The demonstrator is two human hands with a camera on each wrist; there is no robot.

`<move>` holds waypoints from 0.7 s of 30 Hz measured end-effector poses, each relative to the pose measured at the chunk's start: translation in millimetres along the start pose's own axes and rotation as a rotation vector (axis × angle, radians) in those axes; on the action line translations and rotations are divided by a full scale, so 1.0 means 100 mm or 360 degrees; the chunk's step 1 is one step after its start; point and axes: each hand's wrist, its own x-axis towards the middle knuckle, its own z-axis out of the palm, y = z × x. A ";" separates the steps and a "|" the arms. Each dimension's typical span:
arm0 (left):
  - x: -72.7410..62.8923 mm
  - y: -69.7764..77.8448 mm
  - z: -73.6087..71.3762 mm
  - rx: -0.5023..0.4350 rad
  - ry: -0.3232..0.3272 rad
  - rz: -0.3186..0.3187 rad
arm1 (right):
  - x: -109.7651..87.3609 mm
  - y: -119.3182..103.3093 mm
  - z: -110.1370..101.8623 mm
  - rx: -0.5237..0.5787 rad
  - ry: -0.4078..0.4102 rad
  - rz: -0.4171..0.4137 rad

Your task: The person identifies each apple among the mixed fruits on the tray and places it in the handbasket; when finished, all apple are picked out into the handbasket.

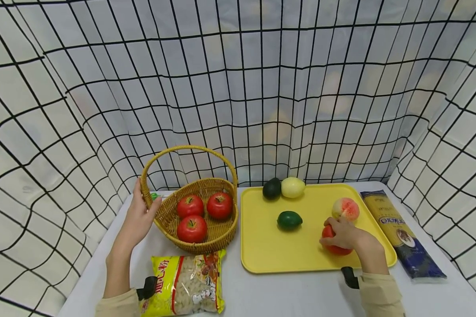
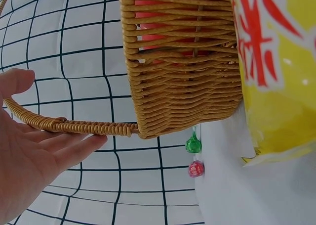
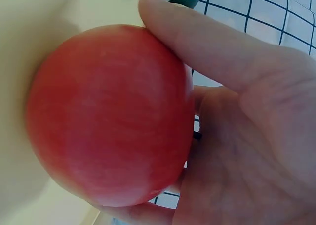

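My left hand [image 1: 138, 215] is at the side of the wicker basket's arched handle [image 1: 190, 148], its fingers extended along the handle and its thumb apart from them in the left wrist view. Inside the wicker basket [image 1: 170, 226] lie three red apples [image 1: 192, 228]. Over the yellow tray [image 1: 269, 257], my right hand [image 1: 344, 232] grips another red apple [image 3: 111, 116], with thumb and fingers around its sides. That apple is low over the tray's right part, and a pinkish-yellow peach [image 1: 347, 208] lies just behind it.
A dark avocado [image 1: 272, 189], a yellow lemon [image 1: 293, 187] and a green fruit [image 1: 289, 220] lie on the tray. A yellow food bag [image 1: 190, 284] lies before the basket, a long pasta packet [image 1: 400, 233] right of the tray. Small wrapped candies [image 2: 194, 156] lie beyond the basket.
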 end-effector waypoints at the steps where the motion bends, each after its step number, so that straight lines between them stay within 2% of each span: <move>1: 0.00 0.00 0.00 0.0000 0.0002 0.0002 | -0.01 -0.01 -0.01 -0.0003 -0.0002 0.0004; 10: -0.01 0.00 0.00 0.0008 -0.0003 -0.0005 | -0.03 -0.02 0.00 -0.0100 -0.0001 -0.0005; 21: -0.01 -0.02 0.00 0.0012 0.0010 0.0005 | 0.00 0.02 0.01 -0.0063 -0.0049 -0.0057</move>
